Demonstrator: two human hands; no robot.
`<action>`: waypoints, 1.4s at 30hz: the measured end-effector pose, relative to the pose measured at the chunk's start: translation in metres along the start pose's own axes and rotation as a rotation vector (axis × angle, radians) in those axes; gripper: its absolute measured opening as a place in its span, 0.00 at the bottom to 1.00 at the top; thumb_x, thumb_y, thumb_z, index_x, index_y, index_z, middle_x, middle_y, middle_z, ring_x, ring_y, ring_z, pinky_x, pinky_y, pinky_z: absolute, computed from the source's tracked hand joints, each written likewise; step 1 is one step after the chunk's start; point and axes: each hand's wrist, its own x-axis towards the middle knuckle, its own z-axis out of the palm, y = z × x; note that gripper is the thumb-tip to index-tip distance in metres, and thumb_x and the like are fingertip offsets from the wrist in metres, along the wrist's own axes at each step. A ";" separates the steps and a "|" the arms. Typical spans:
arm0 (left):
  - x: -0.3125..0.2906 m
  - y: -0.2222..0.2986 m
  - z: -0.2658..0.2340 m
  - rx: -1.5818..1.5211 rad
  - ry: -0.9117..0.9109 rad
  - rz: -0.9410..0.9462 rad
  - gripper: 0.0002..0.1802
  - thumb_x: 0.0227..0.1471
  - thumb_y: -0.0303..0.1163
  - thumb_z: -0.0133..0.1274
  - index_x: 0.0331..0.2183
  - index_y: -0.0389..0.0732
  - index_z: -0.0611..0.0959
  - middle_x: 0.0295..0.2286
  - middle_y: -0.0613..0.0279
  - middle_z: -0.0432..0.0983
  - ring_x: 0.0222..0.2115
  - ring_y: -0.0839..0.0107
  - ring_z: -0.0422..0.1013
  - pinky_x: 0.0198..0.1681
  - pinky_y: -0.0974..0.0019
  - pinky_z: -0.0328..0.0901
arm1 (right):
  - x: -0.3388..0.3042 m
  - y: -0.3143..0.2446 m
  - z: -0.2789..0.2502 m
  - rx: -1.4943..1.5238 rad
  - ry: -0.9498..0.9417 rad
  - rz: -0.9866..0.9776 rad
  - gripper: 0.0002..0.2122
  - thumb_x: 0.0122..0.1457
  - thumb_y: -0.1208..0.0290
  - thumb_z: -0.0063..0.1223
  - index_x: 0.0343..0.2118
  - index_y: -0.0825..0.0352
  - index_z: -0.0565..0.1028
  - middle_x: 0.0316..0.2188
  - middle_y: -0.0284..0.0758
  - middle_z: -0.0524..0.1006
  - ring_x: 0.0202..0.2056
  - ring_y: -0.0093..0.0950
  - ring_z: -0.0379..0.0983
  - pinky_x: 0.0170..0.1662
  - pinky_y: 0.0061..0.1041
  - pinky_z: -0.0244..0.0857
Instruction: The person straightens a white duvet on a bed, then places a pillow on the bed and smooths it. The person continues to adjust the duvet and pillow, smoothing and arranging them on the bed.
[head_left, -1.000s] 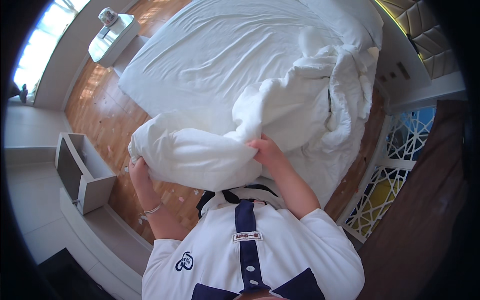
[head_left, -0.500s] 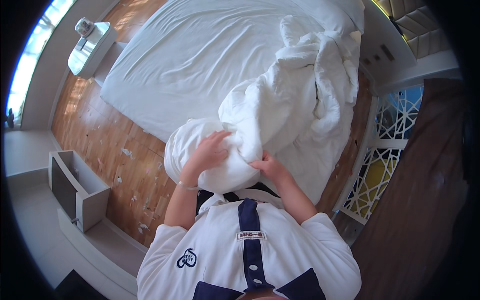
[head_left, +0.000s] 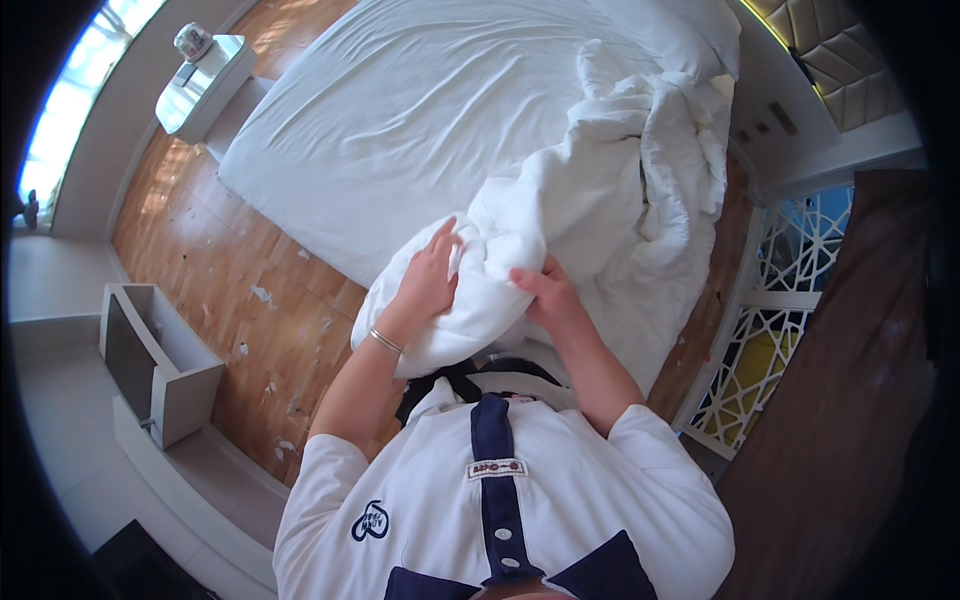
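A white duvet [head_left: 590, 210] lies bunched along the right side of the bed, and its near end hangs in a gathered bundle in front of my body. My left hand [head_left: 432, 275] rests on the left of that bundle, its fingers spread over the cloth. On the bundle's right edge, my right hand [head_left: 548, 290] is closed on a fold of the duvet, with the thumb on top. Its other fingers are mostly hidden by cloth. A bracelet [head_left: 385, 341] circles my left wrist.
The bed [head_left: 340, 150] wears a wrinkled white sheet. A small white table [head_left: 205, 90] stands at its far left. Scraps litter the wooden floor [head_left: 250, 340]. An open drawer [head_left: 190, 390] juts out at left. At right are a white lattice screen [head_left: 750, 380] and a brown curtain [head_left: 840, 400].
Both hands have moved away from my body and slightly right, drawing the duvet's bundled end up with them. The bundle looks narrower. The whole view has also shifted a little.
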 end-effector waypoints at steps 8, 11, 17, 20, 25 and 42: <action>-0.035 -0.005 -0.014 0.154 0.248 -0.073 0.14 0.37 0.28 0.56 0.32 0.37 0.77 0.50 0.49 0.64 0.51 0.52 0.60 0.52 0.55 0.55 | -0.008 0.011 0.009 -0.291 -0.069 0.092 0.08 0.52 0.68 0.54 0.32 0.68 0.77 0.28 0.28 0.75 0.30 0.16 0.68 0.35 0.19 0.62; -0.068 -0.049 -0.018 -0.101 0.693 -0.209 0.07 0.36 0.21 0.54 0.23 0.32 0.73 0.41 0.47 0.71 0.45 0.53 0.67 0.46 0.63 0.62 | -0.007 0.042 -0.016 -0.409 0.250 0.156 0.10 0.54 0.64 0.53 0.28 0.66 0.76 0.24 0.25 0.74 0.26 0.14 0.65 0.30 0.18 0.59; -0.138 0.006 -0.072 0.277 0.752 -0.145 0.04 0.32 0.18 0.44 0.18 0.33 0.67 0.23 0.52 0.72 0.29 0.51 0.67 0.33 0.59 0.62 | 0.003 0.084 -0.042 -0.619 0.397 0.050 0.12 0.56 0.65 0.50 0.22 0.67 0.74 0.25 0.28 0.72 0.26 0.17 0.64 0.30 0.18 0.57; -0.165 -0.012 -0.068 0.134 0.515 -0.710 0.04 0.32 0.19 0.44 0.19 0.34 0.68 0.19 0.51 0.68 0.25 0.50 0.64 0.31 0.57 0.60 | 0.006 0.083 -0.010 -0.681 0.288 -0.247 0.13 0.54 0.69 0.50 0.18 0.74 0.73 0.30 0.34 0.72 0.27 0.23 0.67 0.32 0.20 0.60; -0.159 -0.044 -0.030 0.191 0.478 -0.529 0.08 0.38 0.22 0.49 0.28 0.35 0.73 0.26 0.50 0.71 0.30 0.55 0.67 0.35 0.60 0.62 | 0.011 0.116 -0.038 -0.791 0.404 -0.306 0.10 0.52 0.72 0.50 0.21 0.76 0.73 0.36 0.41 0.73 0.32 0.32 0.70 0.36 0.25 0.62; 0.031 -0.049 0.014 -0.245 0.035 -0.180 0.24 0.39 0.25 0.53 0.43 0.40 0.75 0.27 0.47 0.75 0.30 0.56 0.73 0.32 0.60 0.66 | -0.009 0.055 -0.033 -0.756 0.807 -0.441 0.09 0.59 0.70 0.43 0.37 0.70 0.71 0.37 0.34 0.71 0.35 0.24 0.69 0.40 0.20 0.61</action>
